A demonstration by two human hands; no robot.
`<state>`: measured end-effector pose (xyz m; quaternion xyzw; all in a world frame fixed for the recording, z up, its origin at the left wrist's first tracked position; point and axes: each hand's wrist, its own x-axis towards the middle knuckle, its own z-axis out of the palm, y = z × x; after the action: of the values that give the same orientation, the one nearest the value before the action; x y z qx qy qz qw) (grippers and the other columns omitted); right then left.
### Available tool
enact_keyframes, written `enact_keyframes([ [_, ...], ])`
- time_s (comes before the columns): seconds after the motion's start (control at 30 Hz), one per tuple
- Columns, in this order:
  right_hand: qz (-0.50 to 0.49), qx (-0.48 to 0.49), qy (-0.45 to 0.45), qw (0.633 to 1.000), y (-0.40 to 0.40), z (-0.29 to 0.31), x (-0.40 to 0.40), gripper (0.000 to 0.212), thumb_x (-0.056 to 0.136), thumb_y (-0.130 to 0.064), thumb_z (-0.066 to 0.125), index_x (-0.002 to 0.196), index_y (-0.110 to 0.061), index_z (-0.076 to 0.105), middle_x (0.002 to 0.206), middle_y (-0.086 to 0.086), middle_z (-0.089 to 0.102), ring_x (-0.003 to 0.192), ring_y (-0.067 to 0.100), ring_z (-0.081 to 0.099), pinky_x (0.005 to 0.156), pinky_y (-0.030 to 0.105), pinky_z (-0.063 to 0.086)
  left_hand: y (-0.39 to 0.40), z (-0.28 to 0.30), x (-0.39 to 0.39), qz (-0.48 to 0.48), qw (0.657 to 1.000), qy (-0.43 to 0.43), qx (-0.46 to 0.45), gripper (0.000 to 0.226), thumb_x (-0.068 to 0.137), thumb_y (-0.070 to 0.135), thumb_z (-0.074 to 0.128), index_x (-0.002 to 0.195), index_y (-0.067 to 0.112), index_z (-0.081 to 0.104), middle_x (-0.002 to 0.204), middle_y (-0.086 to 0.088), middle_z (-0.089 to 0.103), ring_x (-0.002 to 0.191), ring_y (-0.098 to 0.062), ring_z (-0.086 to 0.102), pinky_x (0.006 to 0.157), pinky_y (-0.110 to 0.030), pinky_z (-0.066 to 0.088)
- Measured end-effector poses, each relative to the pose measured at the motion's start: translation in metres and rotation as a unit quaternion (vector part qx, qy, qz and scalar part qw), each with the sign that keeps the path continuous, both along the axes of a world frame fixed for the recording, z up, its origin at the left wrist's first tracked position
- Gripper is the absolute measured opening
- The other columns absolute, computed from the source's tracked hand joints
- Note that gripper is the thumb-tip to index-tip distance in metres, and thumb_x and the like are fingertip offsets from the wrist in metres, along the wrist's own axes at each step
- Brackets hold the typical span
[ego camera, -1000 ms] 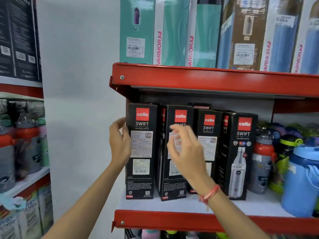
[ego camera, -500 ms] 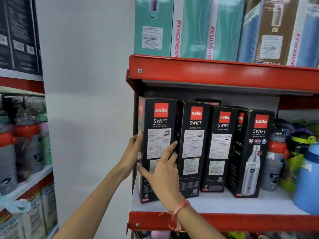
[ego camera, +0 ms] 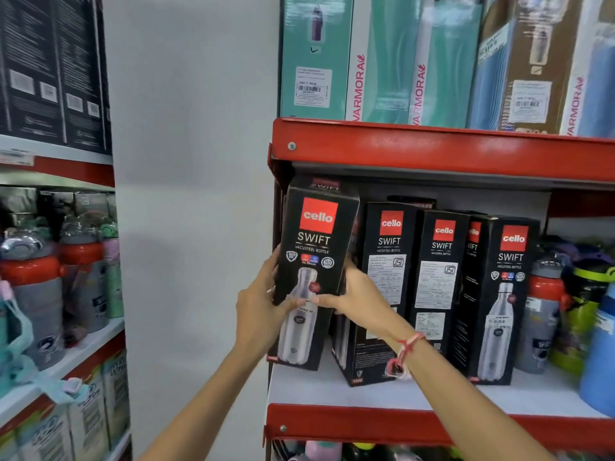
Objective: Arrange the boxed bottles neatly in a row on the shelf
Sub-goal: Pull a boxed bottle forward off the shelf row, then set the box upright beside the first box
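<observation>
Several black boxed bottles stand on the white middle shelf [ego camera: 382, 395] of a red rack. The leftmost box [ego camera: 316, 247] is tilted, its top leaning right, and its bottle-picture face is turned to me. My left hand [ego camera: 263, 307] grips its left side and my right hand [ego camera: 352, 294] its right side, thumbs meeting across the front. To the right stand a second box [ego camera: 386, 261], a third box [ego camera: 439, 267] and a fourth box [ego camera: 506, 294]. Another dark box shows behind them.
Loose bottles, a red-and-grey bottle [ego camera: 542, 314] and a blue jug [ego camera: 599, 361], crowd the shelf's right end. The red upper shelf [ego camera: 432, 151] carries tall teal and brown cartons just above the boxes. A white wall [ego camera: 193, 194] and another rack [ego camera: 56, 261] lie to the left.
Both hands have closed on the leftmost box, turned it so the bottle-picture face shows instead of the label side, and tipped it. The camera has moved closer.
</observation>
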<state>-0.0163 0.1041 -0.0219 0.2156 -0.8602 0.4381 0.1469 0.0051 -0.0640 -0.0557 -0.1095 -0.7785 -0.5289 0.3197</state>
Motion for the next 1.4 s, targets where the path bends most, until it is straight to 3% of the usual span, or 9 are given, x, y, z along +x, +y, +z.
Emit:
enact_keyframes([
  [0.1, -0.014, 0.017, 0.014, 1.000, -0.002, -0.001, -0.005, 0.081, 0.079, -0.014, 0.074, 0.145, -0.020, 0.027, 0.121, 0.001, 0.064, 0.102, 0.010, 0.059, 0.077, 0.016, 0.047, 0.010, -0.004, -0.002, 0.026, 1.000, -0.001, 0.001, 0.093, 0.072, 0.012, 0.079, 0.147, 0.033, 0.028, 0.133, 0.000, 0.062, 0.123, -0.021, 0.056, 0.098, -0.047, 0.051],
  [0.3, -0.076, 0.012, 0.030, 0.997, -0.003, -0.017, -0.017, 0.085, 0.084, -0.012, 0.068, 0.150, -0.016, 0.015, 0.126, 0.008, 0.062, 0.113, 0.023, 0.060, 0.094, 0.029, 0.047, 0.025, -0.011, -0.006, 0.050, 0.999, -0.013, -0.003, 0.092, 0.075, 0.012, 0.077, 0.147, 0.034, 0.025, 0.133, -0.001, 0.061, 0.123, -0.023, 0.057, 0.098, -0.044, 0.051],
  [0.57, -0.227, -0.061, 0.273, 0.933, 0.014, -0.033, 0.001, 0.040, 0.087, -0.036, 0.064, 0.120, -0.014, 0.060, 0.105, 0.003, 0.069, 0.089, 0.014, 0.063, 0.076, 0.026, 0.053, 0.028, -0.022, -0.001, 0.049, 0.998, -0.015, 0.031, 0.086, 0.078, 0.013, 0.075, 0.145, 0.037, 0.028, 0.135, -0.002, 0.060, 0.124, -0.024, 0.056, 0.101, -0.047, 0.048],
  [0.73, -0.356, -0.013, 0.152, 0.922, 0.030, -0.043, -0.004, 0.099, 0.070, -0.051, 0.075, 0.144, -0.011, 0.024, 0.137, 0.020, 0.037, 0.118, 0.032, 0.037, 0.089, 0.045, 0.044, 0.041, -0.025, 0.005, 0.150, 0.987, 0.020, -0.054, 0.079, 0.084, 0.023, 0.069, 0.148, 0.024, 0.023, 0.154, -0.004, 0.035, 0.141, -0.025, 0.034, 0.111, -0.044, 0.034],
  [0.83, -0.301, -0.039, 0.060, 0.951, 0.031, -0.042, -0.005, 0.117, 0.069, -0.045, 0.078, 0.149, -0.016, -0.002, 0.145, 0.024, 0.027, 0.127, 0.043, 0.035, 0.093, 0.054, 0.045, 0.055, -0.024, 0.008, 0.182, 0.975, 0.082, -0.097, 0.070, 0.086, 0.022, 0.066, 0.146, 0.018, 0.029, 0.157, -0.009, 0.025, 0.145, -0.025, 0.021, 0.112, -0.044, 0.031],
  [1.03, -0.210, -0.085, 0.051, 0.973, 0.060, -0.032, 0.009, 0.119, 0.071, -0.036, 0.080, 0.150, -0.024, -0.007, 0.147, 0.021, 0.023, 0.133, 0.038, 0.029, 0.100, 0.048, 0.038, 0.078, -0.014, 0.017, 0.120, 0.972, 0.147, -0.138, 0.056, 0.086, 0.019, 0.066, 0.137, 0.016, 0.043, 0.134, -0.004, 0.050, 0.122, -0.013, 0.043, 0.104, -0.021, 0.035],
  [1.1, -0.165, -0.103, 0.055, 0.979, 0.079, -0.027, 0.015, 0.120, 0.067, -0.036, 0.082, 0.150, -0.029, -0.005, 0.146, 0.015, 0.025, 0.133, 0.033, 0.030, 0.102, 0.046, 0.036, 0.086, -0.012, 0.018, 0.062, 0.978, 0.125, -0.156, 0.055, 0.085, 0.021, 0.067, 0.135, 0.019, 0.045, 0.129, 0.001, 0.055, 0.118, -0.012, 0.050, 0.105, -0.028, 0.041],
  [1.3, -0.009, -0.166, 0.026, 0.986, 0.123, 0.001, 0.026, 0.123, 0.057, -0.033, 0.089, 0.148, -0.040, 0.008, 0.146, -0.007, 0.037, 0.133, 0.003, 0.038, 0.112, 0.032, 0.031, 0.114, -0.007, 0.018, -0.029, 0.988, -0.015, -0.152, 0.102, 0.075, 0.033, 0.076, 0.150, 0.016, 0.010, 0.151, 0.003, 0.034, 0.138, -0.014, 0.034, 0.111, -0.031, 0.033],
  [1.4, 0.079, -0.186, -0.014, 0.979, 0.127, 0.009, 0.023, 0.110, 0.065, -0.009, 0.085, 0.149, -0.034, 0.017, 0.128, -0.016, 0.049, 0.109, -0.021, 0.047, 0.087, 0.007, 0.044, 0.107, 0.001, 0.015, -0.055, 0.988, -0.055, -0.131, 0.120, 0.065, 0.034, 0.084, 0.151, 0.019, 0.001, 0.134, 0.016, 0.046, 0.124, -0.006, 0.047, 0.097, -0.020, 0.039],
])
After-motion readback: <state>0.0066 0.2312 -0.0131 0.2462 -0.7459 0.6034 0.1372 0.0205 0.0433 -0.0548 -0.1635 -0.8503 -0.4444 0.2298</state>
